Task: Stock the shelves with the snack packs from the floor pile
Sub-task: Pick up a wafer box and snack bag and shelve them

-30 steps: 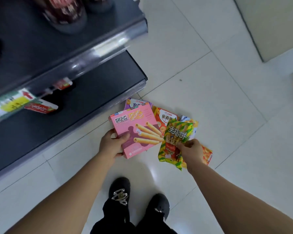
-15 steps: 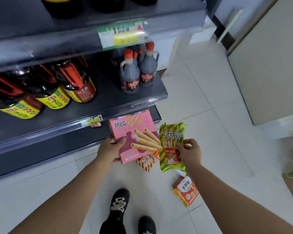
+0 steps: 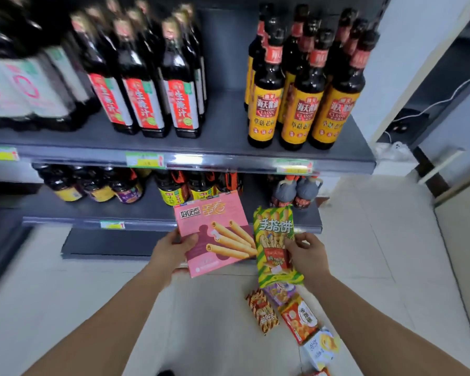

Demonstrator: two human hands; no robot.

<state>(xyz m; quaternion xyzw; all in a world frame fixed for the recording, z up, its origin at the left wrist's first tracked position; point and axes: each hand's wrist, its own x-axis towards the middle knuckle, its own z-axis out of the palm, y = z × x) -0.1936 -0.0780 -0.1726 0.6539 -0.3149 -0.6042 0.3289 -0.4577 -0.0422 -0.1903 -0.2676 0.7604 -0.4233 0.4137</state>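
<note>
Shelving is the main hazard. The upper levels are crowded with bottles, so a pack shoved in carelessly could tip one over the front lip. Yellow-label bottles stand close to the edge at the right, and red-label bottles sit slightly further back. Floor is glossy tile, so treading on a loose pack could cause a slip.

Pink box is gripped by the left hand at its lower-left corner, thumb on the face. That corner hold would likely pivot or drop the box if it clips a lip. Green-and-yellow pack is pinched at its right edge by the right hand. It is a soft bag and may sag and snag. Both are held in the air in front of the middle shelf, side by side with their edges meeting. Floor pile lies below the right forearm, where it could be tripped over or crushed.

Room:
- **Top level:** there is a bare gap between the two bottle groups.
- **Middle shelf:** a bare strip runs along the front, left of the box.
- **Bottom shelf**: it shows bare surface and is probably the easiest slot.
- **Right end of the middle level:** small jugs block it.
- **Either side of the arms:** open tile.
</note>
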